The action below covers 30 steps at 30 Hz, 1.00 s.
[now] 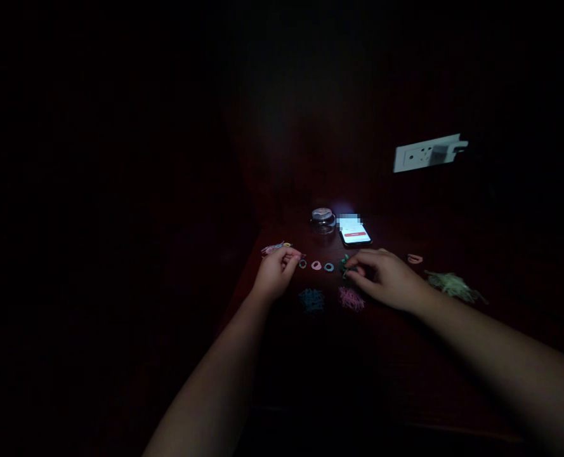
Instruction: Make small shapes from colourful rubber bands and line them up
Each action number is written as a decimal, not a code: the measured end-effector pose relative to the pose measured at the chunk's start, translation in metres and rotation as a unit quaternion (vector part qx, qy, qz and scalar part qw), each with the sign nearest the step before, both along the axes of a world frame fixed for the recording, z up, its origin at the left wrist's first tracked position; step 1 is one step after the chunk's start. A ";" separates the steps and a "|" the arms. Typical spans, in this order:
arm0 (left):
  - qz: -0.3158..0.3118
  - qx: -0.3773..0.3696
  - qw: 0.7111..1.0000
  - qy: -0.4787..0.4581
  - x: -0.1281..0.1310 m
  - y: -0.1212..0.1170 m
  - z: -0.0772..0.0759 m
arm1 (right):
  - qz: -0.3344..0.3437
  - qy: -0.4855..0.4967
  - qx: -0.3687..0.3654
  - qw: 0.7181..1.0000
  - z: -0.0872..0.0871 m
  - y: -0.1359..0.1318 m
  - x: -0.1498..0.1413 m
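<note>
Take the middle of the row of three small rings as the centre of the clock, with twelve pointing away from the person. The right hand (386,274), at three o'clock, has its thumb and fingers curled with a narrow gap, touching a small dark-green heap of thin, stringy bands (344,261); whether a band is pinched is too dim to tell. The left hand (275,273), at nine o'clock, has thumb and forefinger almost together beside the teal ring-shaped band (302,264); whether they grip anything is unclear. The pink ring-shaped band (313,265) and pale-blue ring-shaped band (328,271) complete the row on the dark-red desk (381,349). Good handling here would likely mean fingertips only, lifting a single band from the green heap's edge so others do not tangle, with both wrists high enough to spare the rings. A blue heap of bands (312,301) lies at six, a pink-purple heap of bands (351,299) at five. The clear round jar (323,226) stands at twelve, and the lit black-edged phone (356,232) lies at one.
</note>
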<state>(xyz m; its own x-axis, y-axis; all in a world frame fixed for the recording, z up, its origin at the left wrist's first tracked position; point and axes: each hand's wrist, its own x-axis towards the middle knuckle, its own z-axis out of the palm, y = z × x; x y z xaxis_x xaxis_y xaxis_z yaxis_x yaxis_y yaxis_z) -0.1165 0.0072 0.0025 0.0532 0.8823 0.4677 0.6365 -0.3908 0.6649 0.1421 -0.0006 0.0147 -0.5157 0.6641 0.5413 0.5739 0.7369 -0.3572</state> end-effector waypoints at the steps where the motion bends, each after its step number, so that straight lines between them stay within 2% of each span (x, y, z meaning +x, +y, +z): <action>1: -0.013 0.014 1.000 0.018 0.006 -0.003 0.003 | 0.003 0.002 0.008 1.000 0.000 -0.002 -0.002; 5: -0.059 0.072 0.993 0.072 0.023 -0.014 0.010 | -0.002 0.023 0.047 0.999 0.000 -0.010 -0.010; 10: -0.097 0.119 0.984 0.096 0.028 -0.015 0.011 | 0.006 0.041 0.080 0.996 0.002 -0.014 -0.016; 15: -0.133 0.123 0.978 0.105 0.031 -0.015 0.010 | 0.013 0.039 0.086 0.995 0.004 -0.014 -0.020; 21: -0.145 0.120 0.976 0.110 0.033 -0.017 0.011 | -0.001 0.028 0.086 0.996 0.006 -0.015 -0.022; 25: -0.104 0.108 0.982 0.116 0.026 -0.012 0.010 | -0.018 0.047 0.077 0.996 0.005 -0.012 -0.020; 30: 0.048 0.048 0.992 0.102 -0.001 0.003 0.002 | -0.022 0.075 0.042 0.996 0.001 -0.009 -0.017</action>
